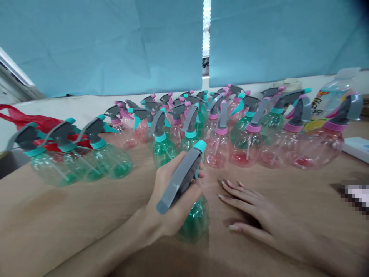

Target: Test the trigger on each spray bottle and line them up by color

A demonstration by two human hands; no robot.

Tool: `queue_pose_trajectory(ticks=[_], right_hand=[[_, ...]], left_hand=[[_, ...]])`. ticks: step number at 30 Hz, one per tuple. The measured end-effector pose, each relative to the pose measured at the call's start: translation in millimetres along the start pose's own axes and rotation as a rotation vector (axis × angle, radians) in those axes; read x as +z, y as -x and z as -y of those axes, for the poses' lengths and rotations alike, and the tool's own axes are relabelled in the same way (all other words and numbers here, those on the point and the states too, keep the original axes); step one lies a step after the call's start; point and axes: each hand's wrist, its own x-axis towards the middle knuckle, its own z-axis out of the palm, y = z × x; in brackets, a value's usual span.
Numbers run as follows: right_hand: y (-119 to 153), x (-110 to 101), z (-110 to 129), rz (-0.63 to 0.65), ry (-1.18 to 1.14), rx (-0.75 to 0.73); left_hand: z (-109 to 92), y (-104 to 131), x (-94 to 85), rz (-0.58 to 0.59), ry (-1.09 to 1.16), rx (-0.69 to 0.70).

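Note:
My left hand (170,200) is wrapped round the neck of a green spray bottle (196,221) with a grey and turquoise spray head, upright on the table in front of me. Its collar is hidden by my fingers. To its right, my right hand (253,211) rests palm down with fingers spread, holding nothing. Just beyond my hands stands a row of spray bottles, among them a green one (163,152) and a pink one (217,152), with grey spray heads.
Several green spray bottles (117,159) stand at the left, before a red bag (43,121). More pink and green bottles crowd the back. A large clear bottle (331,96), a white box (357,148) and a pixelated object (357,196) are at the right.

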Motion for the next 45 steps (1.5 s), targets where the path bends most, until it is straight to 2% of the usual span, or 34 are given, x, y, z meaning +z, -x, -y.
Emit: queue_pose_trajectory(ticks=[4,12,30,35,45], right_hand=[[-0.4,0.0,0.2,-0.004,-0.003,0.002],[-0.6,-1.2,0.7,-0.003,-0.013,0.004],[-1.0,-1.1,0.4,0.011,0.018,0.010],[-1.4,-1.6,0.8,-0.009,-0.018,0.010],[-1.2,-1.7,1.1,-0.018,-0.063,0.013]], left_hand=[[0.3,-0.8,0.3,0.000,-0.059,0.001],[2.8,0.3,5.9,-0.095,-0.057,-0.043],[3.5,-0.9,6.4,-0.061,-0.022,-0.018],[1.3,-1.5,6.6,-0.045,-0.035,-0.051],[3.4,-0.6,5.5,-0.041,-0.011,-0.032]])
